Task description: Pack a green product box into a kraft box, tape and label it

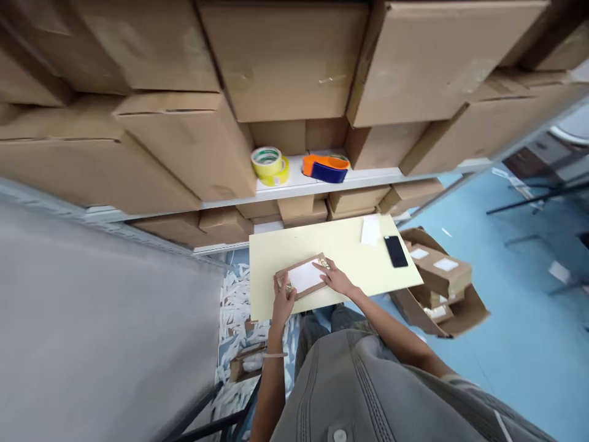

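Observation:
A small brown cardboard box (pixel 280 277) with shiny clear tape at its ends lies flat on the pale yellow tabletop (pixel 276 245). On its upper face is a blank white label (pixel 306 277). My left hand (pixel 282 302) rests on the box's near left end, thumb and fingers apart. From the right, my right hand (pixel 338 281) reaches over the other end, its fingers spread and touching the label's right side. Both hands lie on the box without wrapping round it.
A phone (pixel 396 252) and white paper (pixel 370 230) lie on the tabletop's right. Tape rolls (pixel 269 166) and an orange-and-blue tape dispenser (pixel 326 168) sit on the shelf among large cartons (pixel 294 61). An open carton (pixel 469 310) holds labelled boxes at right; paper strips (pixel 234 301) litter the floor.

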`<control>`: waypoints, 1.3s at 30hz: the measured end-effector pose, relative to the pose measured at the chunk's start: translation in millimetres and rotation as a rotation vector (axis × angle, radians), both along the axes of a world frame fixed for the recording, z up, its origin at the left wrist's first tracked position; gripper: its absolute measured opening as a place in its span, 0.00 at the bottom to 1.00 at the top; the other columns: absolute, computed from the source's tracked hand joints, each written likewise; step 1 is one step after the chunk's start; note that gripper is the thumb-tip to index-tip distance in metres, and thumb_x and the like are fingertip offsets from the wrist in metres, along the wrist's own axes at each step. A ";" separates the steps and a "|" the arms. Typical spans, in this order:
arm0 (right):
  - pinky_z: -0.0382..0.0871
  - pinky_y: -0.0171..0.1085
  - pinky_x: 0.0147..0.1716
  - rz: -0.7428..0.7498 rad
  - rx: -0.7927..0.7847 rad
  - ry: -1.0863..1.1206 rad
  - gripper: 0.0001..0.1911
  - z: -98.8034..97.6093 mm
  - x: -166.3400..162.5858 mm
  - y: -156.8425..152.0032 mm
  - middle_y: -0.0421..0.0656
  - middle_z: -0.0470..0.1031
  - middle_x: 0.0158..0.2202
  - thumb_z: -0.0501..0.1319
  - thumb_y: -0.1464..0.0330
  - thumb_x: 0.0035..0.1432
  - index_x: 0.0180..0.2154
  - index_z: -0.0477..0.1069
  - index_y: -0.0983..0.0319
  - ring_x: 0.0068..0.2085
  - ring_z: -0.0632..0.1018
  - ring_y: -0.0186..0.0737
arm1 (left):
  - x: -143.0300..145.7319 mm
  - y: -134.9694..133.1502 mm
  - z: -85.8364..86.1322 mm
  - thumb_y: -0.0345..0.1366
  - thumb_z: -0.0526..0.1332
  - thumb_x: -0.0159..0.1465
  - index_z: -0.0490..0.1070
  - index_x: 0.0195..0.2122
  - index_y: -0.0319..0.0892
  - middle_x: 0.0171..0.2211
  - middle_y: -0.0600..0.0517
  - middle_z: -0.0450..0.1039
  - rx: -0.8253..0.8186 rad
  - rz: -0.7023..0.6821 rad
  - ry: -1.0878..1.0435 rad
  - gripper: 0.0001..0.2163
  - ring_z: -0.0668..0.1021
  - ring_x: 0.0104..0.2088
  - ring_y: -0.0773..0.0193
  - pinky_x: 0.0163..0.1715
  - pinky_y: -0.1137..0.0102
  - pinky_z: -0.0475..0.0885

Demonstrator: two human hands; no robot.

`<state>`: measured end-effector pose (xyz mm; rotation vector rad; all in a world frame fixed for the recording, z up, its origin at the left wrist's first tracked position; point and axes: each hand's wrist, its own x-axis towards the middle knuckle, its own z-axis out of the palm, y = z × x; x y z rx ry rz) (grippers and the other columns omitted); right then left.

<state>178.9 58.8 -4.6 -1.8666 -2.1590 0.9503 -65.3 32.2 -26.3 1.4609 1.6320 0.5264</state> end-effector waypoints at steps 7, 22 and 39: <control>0.69 0.41 0.54 -0.364 0.057 0.129 0.30 -5.3 -3.1 -30.6 0.45 0.60 0.61 0.57 0.70 0.64 0.65 0.57 0.47 0.54 0.73 0.40 | 10.6 -3.7 -4.5 0.39 0.56 0.65 0.43 0.71 0.52 0.71 0.49 0.39 0.046 -0.114 -0.020 0.34 0.49 0.71 0.57 0.68 0.63 0.52; 0.69 0.40 0.50 -0.991 0.324 0.295 0.33 50.3 147.4 -134.0 0.43 0.68 0.60 0.56 0.66 0.64 0.68 0.51 0.52 0.52 0.73 0.45 | 173.3 -22.2 47.6 0.47 0.58 0.65 0.40 0.71 0.54 0.72 0.49 0.33 0.047 -0.554 -0.135 0.37 0.44 0.71 0.55 0.67 0.61 0.53; 0.65 0.48 0.58 -1.499 0.428 0.287 0.27 -2.5 400.0 -336.5 0.50 0.68 0.59 0.52 0.62 0.63 0.62 0.60 0.60 0.58 0.70 0.49 | 521.5 -106.4 14.2 0.51 0.62 0.61 0.55 0.68 0.48 0.72 0.45 0.37 -0.120 -0.980 -0.144 0.36 0.43 0.71 0.51 0.68 0.56 0.47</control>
